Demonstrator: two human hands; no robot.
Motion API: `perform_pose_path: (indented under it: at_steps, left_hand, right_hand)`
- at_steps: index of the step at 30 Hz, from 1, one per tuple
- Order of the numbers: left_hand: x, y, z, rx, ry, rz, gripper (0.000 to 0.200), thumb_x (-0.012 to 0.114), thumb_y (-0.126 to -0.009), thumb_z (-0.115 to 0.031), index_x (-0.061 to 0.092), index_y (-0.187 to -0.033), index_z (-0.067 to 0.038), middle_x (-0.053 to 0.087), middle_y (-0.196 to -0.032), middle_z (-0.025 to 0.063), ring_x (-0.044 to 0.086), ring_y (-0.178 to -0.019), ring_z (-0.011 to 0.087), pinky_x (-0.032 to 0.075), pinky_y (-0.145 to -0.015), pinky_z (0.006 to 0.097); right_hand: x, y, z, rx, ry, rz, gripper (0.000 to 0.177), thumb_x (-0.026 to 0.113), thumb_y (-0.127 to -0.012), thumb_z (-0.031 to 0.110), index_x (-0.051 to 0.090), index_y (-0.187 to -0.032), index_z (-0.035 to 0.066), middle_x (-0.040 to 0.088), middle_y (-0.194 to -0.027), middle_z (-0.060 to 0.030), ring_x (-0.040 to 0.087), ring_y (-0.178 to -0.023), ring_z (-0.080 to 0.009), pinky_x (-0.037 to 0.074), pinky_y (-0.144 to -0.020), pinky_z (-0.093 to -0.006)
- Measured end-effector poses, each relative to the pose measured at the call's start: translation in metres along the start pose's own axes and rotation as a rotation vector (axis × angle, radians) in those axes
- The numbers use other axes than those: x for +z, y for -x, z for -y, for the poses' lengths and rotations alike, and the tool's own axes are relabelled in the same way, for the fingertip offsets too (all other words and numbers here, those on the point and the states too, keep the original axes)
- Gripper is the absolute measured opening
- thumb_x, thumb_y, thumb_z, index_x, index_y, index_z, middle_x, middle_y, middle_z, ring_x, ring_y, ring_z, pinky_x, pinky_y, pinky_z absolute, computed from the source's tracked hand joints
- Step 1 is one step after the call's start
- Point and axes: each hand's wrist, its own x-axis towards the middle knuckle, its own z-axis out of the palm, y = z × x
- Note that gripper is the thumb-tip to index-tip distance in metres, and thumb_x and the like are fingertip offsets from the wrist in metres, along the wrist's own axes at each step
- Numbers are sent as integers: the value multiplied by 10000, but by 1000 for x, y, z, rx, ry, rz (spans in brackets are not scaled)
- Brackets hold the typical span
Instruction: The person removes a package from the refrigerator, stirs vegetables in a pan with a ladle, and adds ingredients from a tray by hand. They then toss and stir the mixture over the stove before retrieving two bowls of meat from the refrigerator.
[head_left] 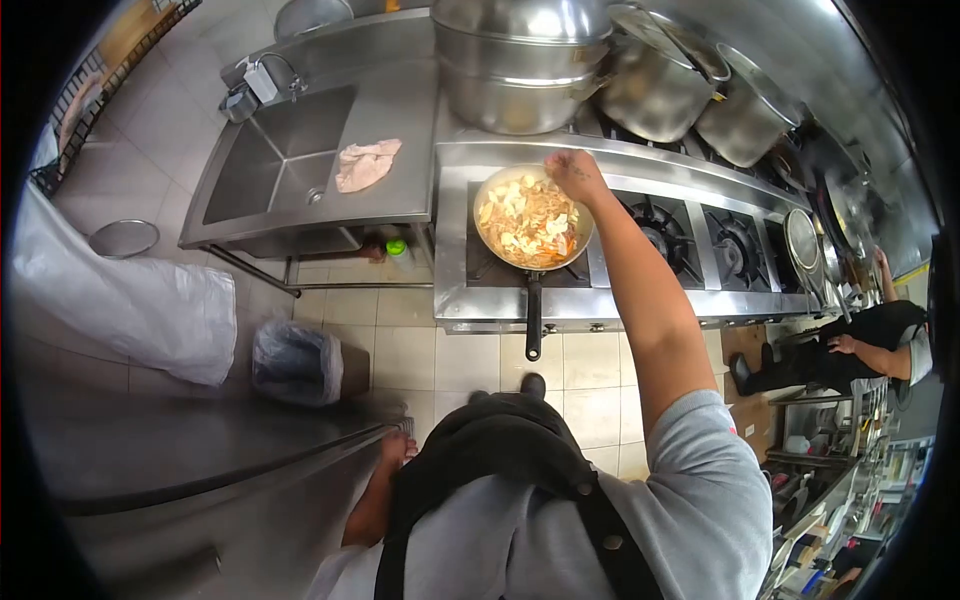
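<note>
A frying pan (580,252) full of pale chopped food with orange bits sits on a burner of the steel stove (640,160), its black handle pointing towards me. My right hand (573,172) hangs over the pan's far rim with the fingers pinched together; whether anything is between them cannot be told. My left hand (397,450) is down by my hip, touching the edge of a steel counter (200,470), and it holds nothing that I can see.
Large steel pots (520,60) stand behind the stove. A sink (275,150) with a pinkish cloth (365,163) is to the left. A lined bin (296,362) stands on the tiled floor. Another person (850,350) works at the right.
</note>
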Motion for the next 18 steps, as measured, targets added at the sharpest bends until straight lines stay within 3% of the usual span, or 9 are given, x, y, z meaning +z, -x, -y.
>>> perform_pose_path:
  at_steps: [5, 9, 11, 12, 14, 18]
  left_hand:
    - [4, 47, -21, -5, -367, -38, 228, 439, -867, -162, 560, -718, -40, 645, -718, 125, 629, -593, 186, 489, -503, 322]
    - [7, 60, -37, 83, -588, -110, 193, 489, -838, -168, 572, -722, -39, 659, -710, 109, 651, -637, 175, 499, -540, 309]
    - [12, 61, -39, 104, -669, -124, 164, 541, -802, -180, 583, -740, -35, 666, -723, 99, 650, -631, 181, 501, -549, 309]
    - [14, 60, -33, 100, -671, -122, 164, 541, -802, -180, 583, -740, -35, 666, -723, 99, 650, -631, 181, 501, -549, 309]
    - [14, 52, -20, 360, -933, -115, 156, 574, -770, -181, 591, -767, -26, 666, -728, 98, 652, -635, 180, 502, -545, 305]
    - [15, 46, -41, 333, -709, -106, 180, 541, -809, -202, 594, -817, -30, 648, -708, 88, 635, -594, 190, 492, -492, 329]
  right_hand:
    - [-6, -16, -1, -52, 157, -128, 253, 597, -817, 223, 634, -900, -13, 636, -819, -224, 600, -833, -399, 472, -757, -421]
    - [-7, -22, -33, -57, 350, -65, 209, 597, -810, 185, 640, -882, -6, 642, -820, -215, 615, -813, -380, 478, -740, -419]
    - [-12, -14, -37, -14, 361, 222, 159, 596, -800, 147, 636, -821, -5, 637, -825, -221, 616, -804, -365, 478, -723, -395]
    - [-13, -11, -35, -11, 358, 225, 159, 596, -800, 147, 636, -821, -5, 637, -825, -221, 616, -804, -365, 478, -723, -395]
    - [-13, -9, -21, 51, 79, 282, 151, 599, -796, 145, 642, -788, 1, 641, -805, -208, 622, -776, -343, 478, -711, -380]
    - [-7, -21, -9, -1, -33, 140, 168, 610, -805, 177, 652, -822, 15, 640, -800, -202, 623, -768, -330, 477, -706, -375]
